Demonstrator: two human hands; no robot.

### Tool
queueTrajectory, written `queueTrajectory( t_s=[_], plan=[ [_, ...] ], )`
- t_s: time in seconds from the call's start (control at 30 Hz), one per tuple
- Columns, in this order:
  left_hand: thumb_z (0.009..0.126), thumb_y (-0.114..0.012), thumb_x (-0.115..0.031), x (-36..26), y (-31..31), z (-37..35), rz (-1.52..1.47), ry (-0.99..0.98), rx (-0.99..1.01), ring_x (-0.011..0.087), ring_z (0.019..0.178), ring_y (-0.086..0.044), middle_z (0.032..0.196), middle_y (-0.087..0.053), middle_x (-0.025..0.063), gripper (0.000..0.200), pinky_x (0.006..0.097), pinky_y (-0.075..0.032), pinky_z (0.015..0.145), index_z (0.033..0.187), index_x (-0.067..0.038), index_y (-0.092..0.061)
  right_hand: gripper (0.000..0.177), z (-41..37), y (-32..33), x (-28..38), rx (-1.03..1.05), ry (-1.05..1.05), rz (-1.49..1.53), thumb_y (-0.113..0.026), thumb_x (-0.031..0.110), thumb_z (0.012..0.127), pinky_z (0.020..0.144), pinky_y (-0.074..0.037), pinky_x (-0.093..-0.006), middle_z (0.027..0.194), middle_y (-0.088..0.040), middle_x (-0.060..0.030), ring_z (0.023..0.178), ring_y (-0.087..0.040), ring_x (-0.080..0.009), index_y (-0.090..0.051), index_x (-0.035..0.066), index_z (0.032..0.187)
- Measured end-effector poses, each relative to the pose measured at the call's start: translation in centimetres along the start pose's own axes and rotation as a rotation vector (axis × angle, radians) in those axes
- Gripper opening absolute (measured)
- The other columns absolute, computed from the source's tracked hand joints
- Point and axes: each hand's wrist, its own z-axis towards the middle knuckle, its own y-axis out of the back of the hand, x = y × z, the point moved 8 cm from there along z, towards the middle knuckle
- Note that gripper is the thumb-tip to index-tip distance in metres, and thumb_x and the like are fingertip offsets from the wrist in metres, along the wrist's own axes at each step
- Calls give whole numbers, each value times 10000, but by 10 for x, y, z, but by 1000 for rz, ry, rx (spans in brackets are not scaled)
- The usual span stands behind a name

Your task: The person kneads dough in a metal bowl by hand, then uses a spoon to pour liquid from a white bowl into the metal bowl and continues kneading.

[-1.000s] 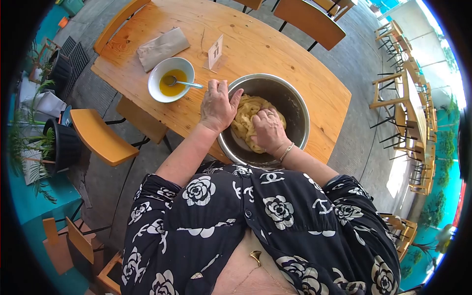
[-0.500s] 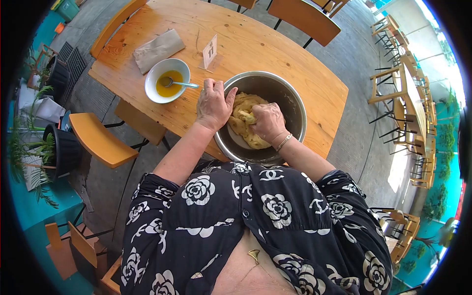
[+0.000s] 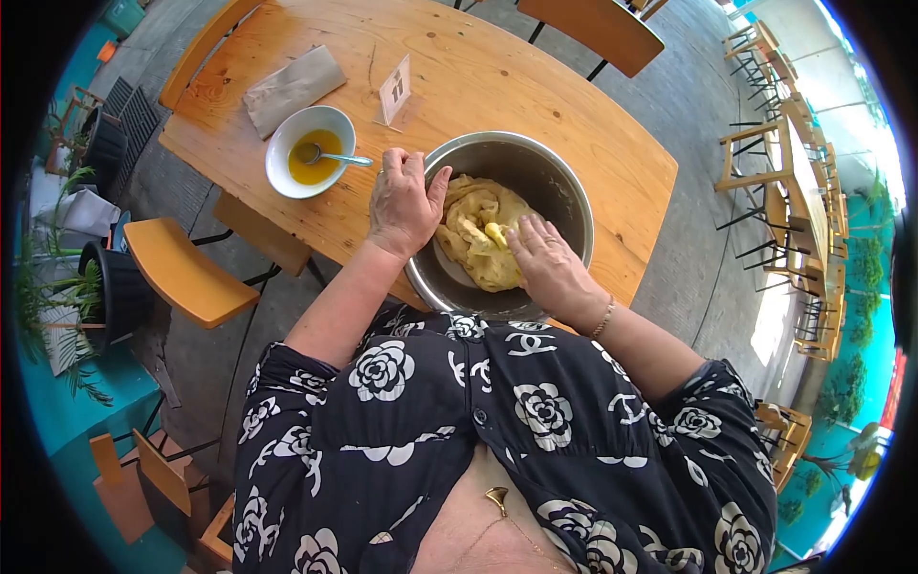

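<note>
A deep metal bowl (image 3: 574, 182) stands at the table's near edge with a mass of yellow dough (image 3: 473, 206) inside. My left hand (image 3: 406, 206) grips the bowl's left rim, its thumb over the edge and the other fingers outside. My right hand (image 3: 555, 263) is in the bowl, fingers stretched out and lying against the dough's right side. A bright yellow, butter-like lump (image 3: 495, 234) sits on the dough beside those fingertips. To the left is a white bowl (image 3: 277, 170) of yellow liquid, with a spoon (image 3: 344, 159) leaning in it.
A folded brown paper (image 3: 295, 88) and a small upright card (image 3: 394, 92) lie and stand on the wooden table (image 3: 497, 86). Orange chairs (image 3: 186, 273) are around it. Potted plants are on the left, more tables and chairs on the right.
My right hand has gone from closed fingers in the dough to stretched fingers, shifting right and slightly down. My left hand stays on the rim. The view has shifted slightly.
</note>
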Motion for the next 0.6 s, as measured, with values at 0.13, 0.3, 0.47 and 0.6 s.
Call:
queueTrajectory(
  t_s=[0.13, 0.3, 0.47, 0.6],
  plan=[
    [979, -613, -338, 1, 1, -2, -6, 11, -12, 368, 952, -588, 1088, -532, 208, 402, 430, -503, 832, 1131, 34, -604, 413, 23, -9, 6, -92, 60, -36, -695, 73, 742, 1105, -383, -464, 1208, -601, -254, 1214, -543, -397, -637, -40, 1135],
    [981, -610, -340, -1, 2, -3, 6, 18, 7, 369, 959, -589, 1105, -524, 211, 420, 430, -504, 833, 1142, 47, -597, 130, 49, -15, -2, -80, 31, 88, -610, 81, 778, 966, -454, -457, 902, -631, -157, 950, -618, -360, -671, 11, 869],
    [981, -609, -342, -4, 1, -4, -2, 21, 13, 370, 968, -586, 1109, -516, 217, 453, 433, -503, 838, 1171, 68, -580, 182, 75, -21, -11, 90, -133, 56, -576, 73, 819, 928, -485, -436, 956, -697, -188, 981, -654, -354, -724, 39, 920],
    [979, -612, -340, -7, 2, -6, -5, 20, 14, 374, 968, -583, 1111, -510, 220, 462, 433, -500, 843, 1183, 72, -568, 171, 91, -30, -16, 199, -235, 79, -599, 74, 810, 897, -510, -437, 965, -715, -200, 990, -672, -358, -731, 39, 913]
  ],
)
